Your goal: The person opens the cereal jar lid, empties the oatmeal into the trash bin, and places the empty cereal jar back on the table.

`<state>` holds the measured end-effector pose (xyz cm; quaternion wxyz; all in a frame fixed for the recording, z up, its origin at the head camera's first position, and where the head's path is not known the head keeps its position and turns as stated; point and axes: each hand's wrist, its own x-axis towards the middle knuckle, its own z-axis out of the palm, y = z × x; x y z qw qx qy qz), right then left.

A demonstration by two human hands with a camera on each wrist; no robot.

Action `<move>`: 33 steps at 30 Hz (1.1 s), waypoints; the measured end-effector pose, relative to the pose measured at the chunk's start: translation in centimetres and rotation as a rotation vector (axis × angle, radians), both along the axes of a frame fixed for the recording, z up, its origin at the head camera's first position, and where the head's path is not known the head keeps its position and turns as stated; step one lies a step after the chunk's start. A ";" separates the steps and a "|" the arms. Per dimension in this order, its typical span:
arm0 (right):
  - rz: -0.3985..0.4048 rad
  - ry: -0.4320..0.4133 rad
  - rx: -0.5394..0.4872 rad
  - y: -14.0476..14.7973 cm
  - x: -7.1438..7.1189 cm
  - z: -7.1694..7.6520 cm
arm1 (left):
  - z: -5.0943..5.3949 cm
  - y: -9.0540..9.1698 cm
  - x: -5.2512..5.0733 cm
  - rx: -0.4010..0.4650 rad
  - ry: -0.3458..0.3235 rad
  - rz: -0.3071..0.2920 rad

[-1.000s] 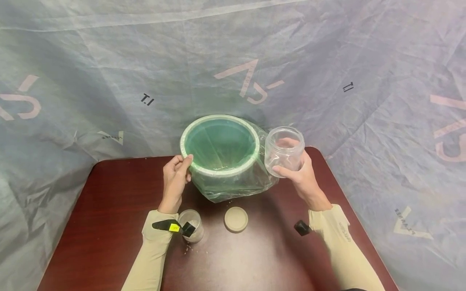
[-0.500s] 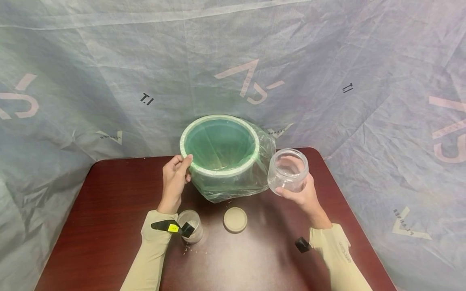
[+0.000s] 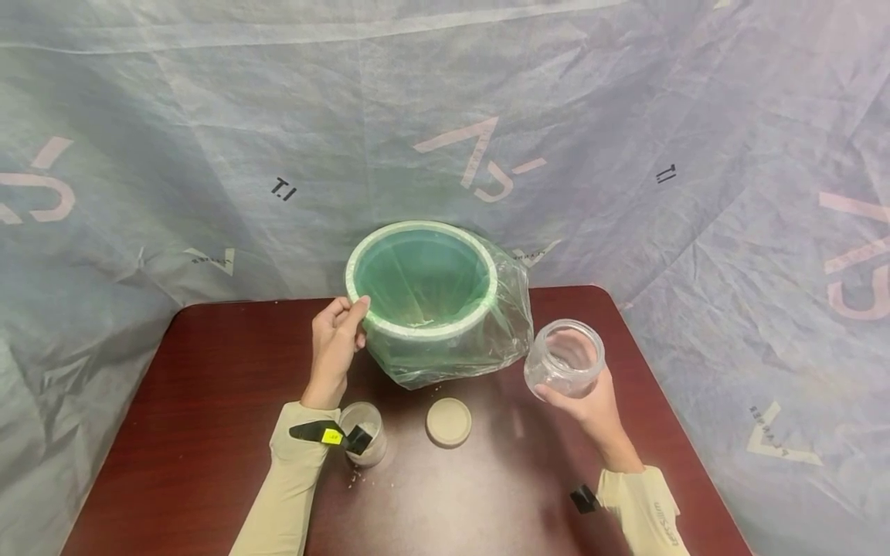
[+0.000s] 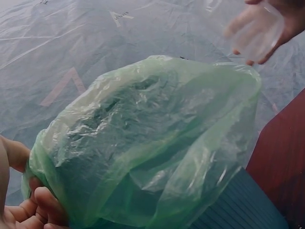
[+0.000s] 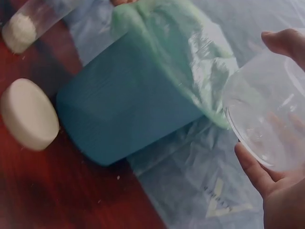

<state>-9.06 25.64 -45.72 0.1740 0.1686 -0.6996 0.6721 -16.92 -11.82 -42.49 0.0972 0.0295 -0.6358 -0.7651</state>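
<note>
My left hand (image 3: 330,355) pinches the near-left rim of a waste bin (image 5: 119,105) with thumb and fingers. A thin green plastic bag (image 4: 143,124) lines the bin and is folded over its rim; a few pale grains show inside. On the right, my right hand (image 3: 601,413) grips a clear wide-mouthed jar (image 3: 545,376) around its side, mouth up and slightly tilted, above the table. The jar holds no visible contents. In the right wrist view, fingers and thumb spread around the clear jar wall.
A round cream lid (image 3: 448,422) lies in front of the bin on the dark red table (image 3: 208,401). Left of it stands a small clear container (image 3: 368,452) with white grains, partly behind the left wrist camera. Loose grains lie nearby. Grey sheeting (image 3: 348,116) hangs behind.
My right hand has brought the jar down and toward me, away from beside the bin's rim, slightly to the right. The left hand stays on the rim.
</note>
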 end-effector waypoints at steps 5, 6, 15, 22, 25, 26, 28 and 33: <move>-0.058 -0.049 0.030 0.2 0.9 -1.6 | -0.2 0.1 0.0 0.003 -0.003 -0.012; -0.066 -0.061 0.031 0.2 1.0 -1.9 | -0.2 0.1 0.0 0.006 0.000 -0.013; -0.153 -0.198 0.087 -0.1 1.2 -4.8 | -0.1 -0.1 0.0 -0.013 0.012 -0.005; -0.249 -0.266 0.185 -0.8 1.1 -7.3 | -0.1 -0.2 0.0 -0.009 0.011 -0.004; -0.267 -0.280 0.206 -1.3 1.2 -7.8 | 0.0 -0.2 0.0 -0.009 0.017 -0.001; -0.272 -0.284 0.207 -1.5 1.3 -7.8 | 0.0 -0.2 0.0 -0.008 0.019 -0.001; -0.275 -0.289 0.205 -2.1 1.7 -7.1 | 0.0 -0.1 0.0 -0.009 0.023 0.000; -0.271 -0.309 0.199 -3.0 2.5 -5.6 | 0.0 -0.1 0.0 -0.007 0.022 -0.003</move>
